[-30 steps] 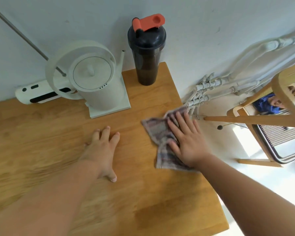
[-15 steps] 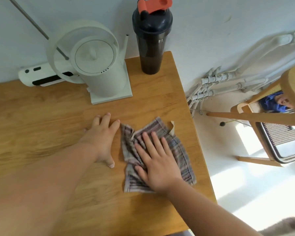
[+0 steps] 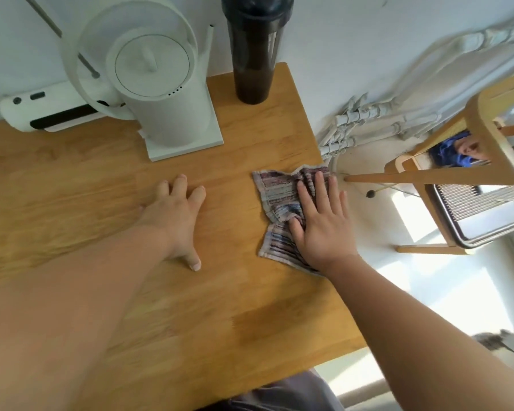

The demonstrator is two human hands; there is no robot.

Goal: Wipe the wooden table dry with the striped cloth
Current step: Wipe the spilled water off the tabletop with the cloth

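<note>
Fingers of the right hand (image 3: 324,229) lie spread and flat on the striped cloth (image 3: 282,209), pressing rather than grasping it, at the right edge of the wooden table (image 3: 250,307). The left hand (image 3: 175,218) rests open on bare wood, well apart. No puddle shows; a darker patch nearer the front edge may be damp, so wiping looks unfinished.

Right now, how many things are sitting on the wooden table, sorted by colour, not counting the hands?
White: 2, the kettle and the flat gadget behind it
Black: 1, the bottle
Striped: 1, the cloth
Total: 4
</note>
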